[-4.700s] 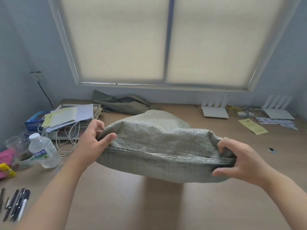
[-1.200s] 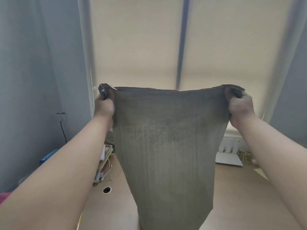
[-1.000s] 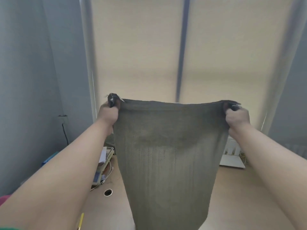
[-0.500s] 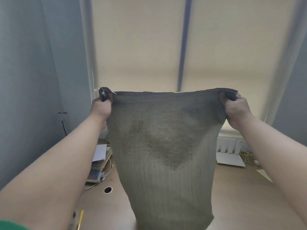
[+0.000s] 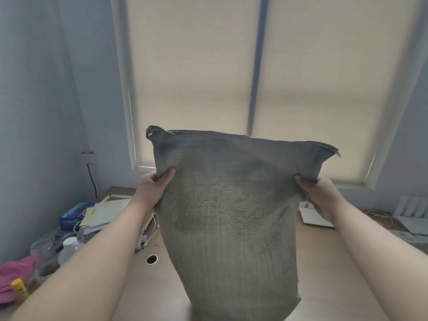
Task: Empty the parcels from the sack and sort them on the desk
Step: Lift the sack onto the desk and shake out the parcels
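A grey-green woven sack [image 5: 231,216] hangs upright in front of me above the wooden desk [image 5: 324,262], its sewn end up. My left hand [image 5: 154,188] pinches the sack's left side a little below the top corner. My right hand [image 5: 319,195] grips its right side at the same height. The lower part of the sack bulges and reaches down to the bottom of the view. No parcels show; the sack hides the desk behind and below it.
Papers and a blue box [image 5: 71,216] are piled at the desk's left, with a water bottle [image 5: 67,250], a pink cloth [image 5: 14,274] and cables. A cable hole [image 5: 151,259] sits left of the sack. White routers [image 5: 312,216] stand at the back right under the blinded window.
Both hands have shifted from the sack's top corners to its sides lower down, and the sack has come down. Earlier it lay on the desk and was lifted.
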Tool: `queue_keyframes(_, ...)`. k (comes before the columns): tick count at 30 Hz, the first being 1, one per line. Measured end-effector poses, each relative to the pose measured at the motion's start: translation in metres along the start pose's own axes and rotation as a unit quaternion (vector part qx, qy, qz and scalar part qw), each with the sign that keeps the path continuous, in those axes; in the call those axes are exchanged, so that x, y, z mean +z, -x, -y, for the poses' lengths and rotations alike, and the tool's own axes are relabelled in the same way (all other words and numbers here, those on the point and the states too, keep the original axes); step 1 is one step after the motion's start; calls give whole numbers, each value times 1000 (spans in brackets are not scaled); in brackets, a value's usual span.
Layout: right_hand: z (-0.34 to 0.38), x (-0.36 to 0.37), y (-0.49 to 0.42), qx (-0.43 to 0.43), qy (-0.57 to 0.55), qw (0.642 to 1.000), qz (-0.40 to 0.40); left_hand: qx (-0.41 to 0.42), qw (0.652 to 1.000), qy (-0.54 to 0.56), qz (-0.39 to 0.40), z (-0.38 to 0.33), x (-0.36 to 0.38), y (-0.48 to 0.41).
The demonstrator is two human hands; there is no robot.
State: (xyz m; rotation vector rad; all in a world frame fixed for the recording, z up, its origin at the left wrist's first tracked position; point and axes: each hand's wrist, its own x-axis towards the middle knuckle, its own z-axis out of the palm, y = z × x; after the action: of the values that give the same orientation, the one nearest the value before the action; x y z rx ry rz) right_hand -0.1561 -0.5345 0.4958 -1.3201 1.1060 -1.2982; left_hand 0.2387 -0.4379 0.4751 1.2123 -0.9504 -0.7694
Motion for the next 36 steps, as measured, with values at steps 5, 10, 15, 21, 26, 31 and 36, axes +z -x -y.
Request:
queue_keyframes(5, 46, -1, -19, -79, 18, 996, -46, 57, 997, -40, -43, -39, 12, -14)
queue_keyframes(10, 84, 3, -24, -134, -57, 987, -62, 129, 989, 22, -63, -77, 24, -25)
queue_keyframes(15, 25, -14, -14, 18, 26, 999, 18, 63, 995, -8, -83, -47, 19, -25)
queue_keyframes(21, 63, -8, -37, -71, 51, 995, -48, 122, 988, -29, -86, -98, 16, -35)
queue_keyframes(26, 67, -2, -36, -94, 53, 992, -66, 130, 987, -54, -76, -95, 12, -30)
queue_keyframes(31, 20, -8, -23, -38, 42, 996, -65, 32, 997, -42, 49, -23, -11, -6)
queue_keyframes(36, -1, -9, -15, -2, 94, 994, -48, 24, 998, -44, -24, 14, 2, 10)
